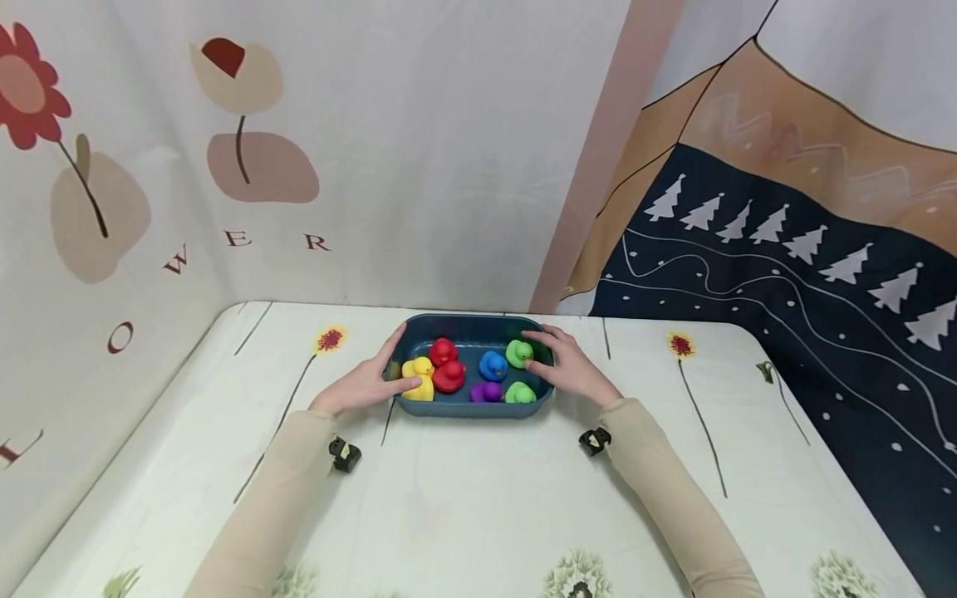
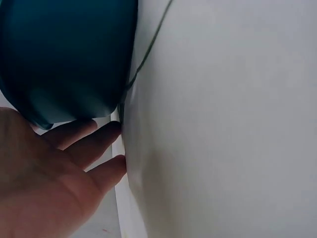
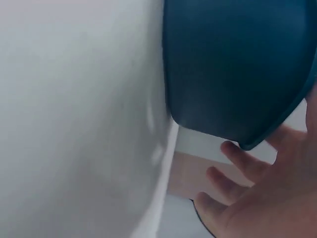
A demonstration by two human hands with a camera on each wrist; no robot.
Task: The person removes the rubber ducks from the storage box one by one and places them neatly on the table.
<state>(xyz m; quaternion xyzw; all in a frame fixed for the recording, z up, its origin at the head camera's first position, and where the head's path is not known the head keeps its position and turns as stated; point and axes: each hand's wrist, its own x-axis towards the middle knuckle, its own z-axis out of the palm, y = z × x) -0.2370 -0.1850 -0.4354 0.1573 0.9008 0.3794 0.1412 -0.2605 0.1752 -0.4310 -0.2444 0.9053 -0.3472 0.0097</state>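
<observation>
A dark blue plastic tub (image 1: 467, 409) sits on the table with small rubber ducks in it. Two yellow ducks (image 1: 421, 386) lie at its left end, beside two red ducks (image 1: 449, 376). Further right are a blue duck (image 1: 493, 365), a purple duck (image 1: 486, 392) and two green ducks (image 1: 519, 354). My left hand (image 1: 368, 384) grips the tub's left end, thumb over the rim near the yellow ducks. At the other end my right hand (image 1: 571, 365) holds the rim, its thumb reaching inside beside the green ducks. Both wrist views show fingers outside the tub wall (image 2: 69, 59).
A white cloth with printed flowers (image 1: 680, 345) covers the table. Behind it hangs a pale fabric wall (image 1: 434, 166), and a dark blue printed cloth (image 1: 748, 257) drapes at the right. Small black devices (image 1: 345, 454) are worn at both wrists.
</observation>
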